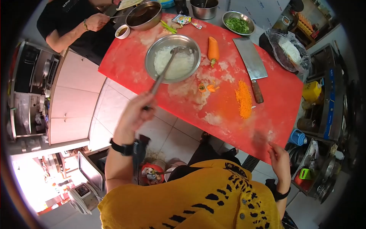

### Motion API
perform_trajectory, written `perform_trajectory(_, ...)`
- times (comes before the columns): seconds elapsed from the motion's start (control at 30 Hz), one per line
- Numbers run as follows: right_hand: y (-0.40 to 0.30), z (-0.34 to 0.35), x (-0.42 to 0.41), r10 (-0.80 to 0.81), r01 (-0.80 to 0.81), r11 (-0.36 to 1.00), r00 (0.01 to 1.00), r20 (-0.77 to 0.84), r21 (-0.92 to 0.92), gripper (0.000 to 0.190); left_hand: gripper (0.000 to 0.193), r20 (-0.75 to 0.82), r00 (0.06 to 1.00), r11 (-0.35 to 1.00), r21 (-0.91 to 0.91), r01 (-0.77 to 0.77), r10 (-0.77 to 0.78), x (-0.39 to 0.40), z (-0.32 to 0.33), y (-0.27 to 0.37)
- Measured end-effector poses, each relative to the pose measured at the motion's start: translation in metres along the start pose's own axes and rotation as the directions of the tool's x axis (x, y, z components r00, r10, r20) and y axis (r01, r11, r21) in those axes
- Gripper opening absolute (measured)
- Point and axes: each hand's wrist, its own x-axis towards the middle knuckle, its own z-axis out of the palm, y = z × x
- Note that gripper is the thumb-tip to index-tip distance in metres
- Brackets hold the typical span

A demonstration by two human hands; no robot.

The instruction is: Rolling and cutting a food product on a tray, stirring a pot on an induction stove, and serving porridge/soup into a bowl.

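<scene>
My left hand point(136, 110) grips the handle of a metal ladle point(163, 75). The ladle's bowl rests in pale, wet batter point(174, 64) inside a steel mixing bowl point(197, 58). At the right, my right hand point(278, 156) is beside the edge of the red work board point(183, 98), loosely curled with nothing visible in it. A heap of finely chopped carrot point(244, 100) lies on the board. Beside it is a cleaver point(252, 58) with a wooden handle. A peeled carrot piece point(213, 50) lies right of the bowl, with carrot trimmings point(211, 87) nearer me.
Across the board, another person's hand point(97, 22) holds a utensil at a pan of dark liquid point(144, 15). A sauce cup point(123, 31) sits near it. Chopped greens fill a steel bowl point(238, 23). White powder in a plastic-lined container point(289, 51) stands at the right.
</scene>
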Motion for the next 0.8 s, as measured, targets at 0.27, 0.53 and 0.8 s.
perform_trajectory(0.27, -0.152, 0.083, 0.106, -0.216, -0.201, 0.600, 0.891, 0.399, 0.774, 0.055, 0.036, 0.324, 0.944, 0.994, 0.111, 0.024, -0.059, 0.020, 0.101, -0.074)
perform_trajectory(0.53, -0.182, 0.106, 0.146, -0.263, 0.236, 0.952, 0.957, 0.125, 0.197, 0.061, 0.031, -0.262, 0.965, 0.998, 0.060, 0.028, -0.012, 0.110, -0.013, -0.093)
perform_trajectory(0.8, -0.163, 0.099, 0.151, -0.435, 0.439, 0.897, 0.897, -0.076, 0.054, 0.058, 0.021, -0.321, 0.920, 0.898, -0.299, -0.324, 0.226, 0.145, -0.010, -0.076)
